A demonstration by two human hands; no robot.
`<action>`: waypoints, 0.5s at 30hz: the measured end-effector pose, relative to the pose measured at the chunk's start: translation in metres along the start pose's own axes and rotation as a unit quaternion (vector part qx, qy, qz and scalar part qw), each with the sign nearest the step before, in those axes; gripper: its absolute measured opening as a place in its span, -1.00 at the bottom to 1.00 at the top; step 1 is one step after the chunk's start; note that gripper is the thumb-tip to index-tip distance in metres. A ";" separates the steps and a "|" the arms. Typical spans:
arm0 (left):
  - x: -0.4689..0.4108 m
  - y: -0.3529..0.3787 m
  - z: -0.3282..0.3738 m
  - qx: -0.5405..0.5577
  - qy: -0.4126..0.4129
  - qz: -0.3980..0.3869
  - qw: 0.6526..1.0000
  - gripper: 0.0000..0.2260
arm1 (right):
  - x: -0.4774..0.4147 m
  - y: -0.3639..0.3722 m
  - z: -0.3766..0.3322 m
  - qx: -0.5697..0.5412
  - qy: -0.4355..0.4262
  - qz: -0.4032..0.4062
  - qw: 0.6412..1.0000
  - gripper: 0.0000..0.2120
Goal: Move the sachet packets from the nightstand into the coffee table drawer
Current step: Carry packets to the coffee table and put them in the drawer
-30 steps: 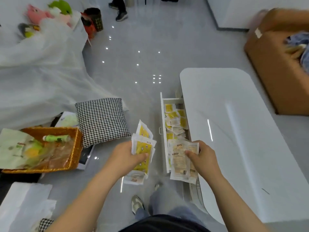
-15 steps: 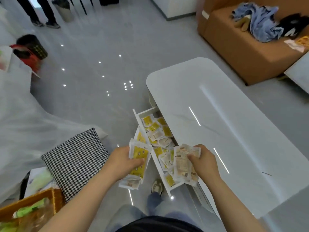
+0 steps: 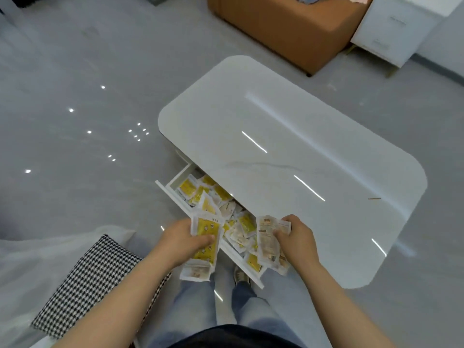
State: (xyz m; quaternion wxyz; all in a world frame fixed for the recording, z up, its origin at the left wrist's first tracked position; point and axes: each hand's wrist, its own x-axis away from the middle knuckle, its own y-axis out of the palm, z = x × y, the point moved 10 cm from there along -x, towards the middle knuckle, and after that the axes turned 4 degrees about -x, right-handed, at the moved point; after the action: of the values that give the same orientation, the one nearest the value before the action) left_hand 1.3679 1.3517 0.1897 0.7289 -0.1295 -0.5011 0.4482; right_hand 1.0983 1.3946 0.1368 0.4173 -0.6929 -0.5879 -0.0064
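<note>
A white coffee table has its drawer pulled out toward me, filled with several yellow and white sachet packets. My left hand grips a stack of yellow sachets just at the drawer's front edge. My right hand holds a bunch of beige and white sachets above the near end of the drawer, beside the table's edge. My legs and a shoe show below the drawer.
A houndstooth cushion lies on the floor at lower left, next to white sheeting. An orange-brown sofa and a white cabinet stand beyond the table. Glossy grey floor surrounds the table.
The view has swung right and closer over the table; the basket has left the frame. Both hands, still holding sachets, now sit lower over the drawer's near end.
</note>
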 end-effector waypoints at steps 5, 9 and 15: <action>-0.042 -0.015 -0.007 -0.043 0.023 -0.045 0.998 -0.90 | -0.019 0.038 -0.005 0.006 0.060 -0.061 0.996 -0.49; -0.073 -0.026 -0.010 -0.066 0.042 -0.069 0.995 -0.84 | -0.023 0.054 -0.009 0.032 0.093 -0.085 0.992 -0.52; -0.114 -0.020 -0.007 -0.117 0.060 -0.131 0.983 -0.86 | -0.010 0.058 -0.013 0.134 0.109 -0.073 0.982 -0.64</action>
State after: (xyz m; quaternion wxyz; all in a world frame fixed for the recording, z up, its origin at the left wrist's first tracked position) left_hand 1.3737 1.2528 0.1290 0.7898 -0.1743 -0.5180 0.2783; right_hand 1.1493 1.3810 0.1072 0.5663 -0.5811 -0.5835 -0.0336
